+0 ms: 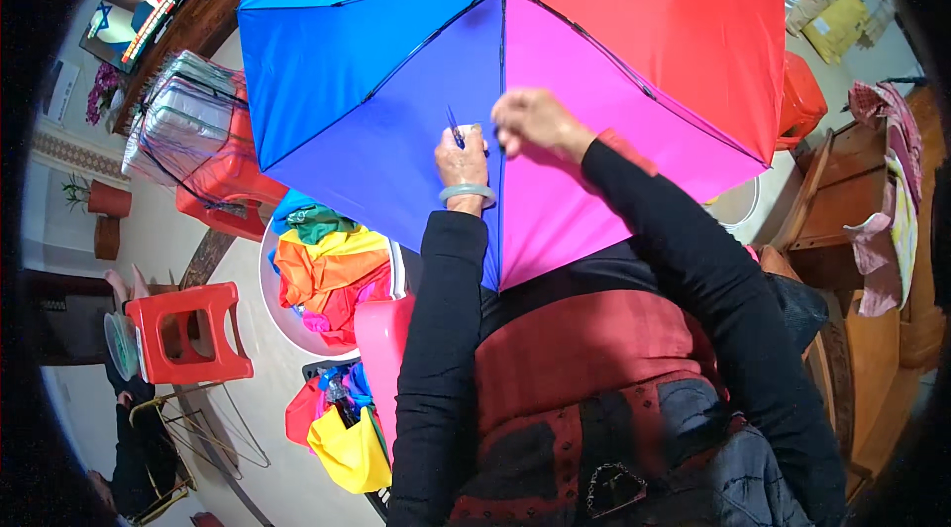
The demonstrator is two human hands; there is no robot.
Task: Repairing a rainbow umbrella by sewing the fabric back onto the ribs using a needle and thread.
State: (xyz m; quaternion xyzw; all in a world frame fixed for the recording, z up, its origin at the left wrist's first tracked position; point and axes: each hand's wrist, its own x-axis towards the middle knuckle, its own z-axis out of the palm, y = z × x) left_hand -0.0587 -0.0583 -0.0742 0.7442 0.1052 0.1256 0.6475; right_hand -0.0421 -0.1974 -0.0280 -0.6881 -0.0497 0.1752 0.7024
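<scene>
An open rainbow umbrella [594,61] spreads before me, its inside facing me, with black ribs running out from the shaft at the top. My left hand [463,162], with a pale bangle on its wrist, is closed in front of the purple panel, beside the seam with the pink one. From it sticks up a thin dark-blue pointed thing [454,128], too small to name. Just to the right, my right hand [540,123] is raised near the middle rib with its fingers curled together, slightly blurred. Whatever it pinches, if anything, is hidden.
At my left stands a white basin [272,299] heaped with colourful folded cloth [332,264]. Below it lie more bright umbrella pieces [352,448]. A red stool [188,334] and wrapped bundles [188,121] stand farther left. Wooden furniture [842,180] is at the right.
</scene>
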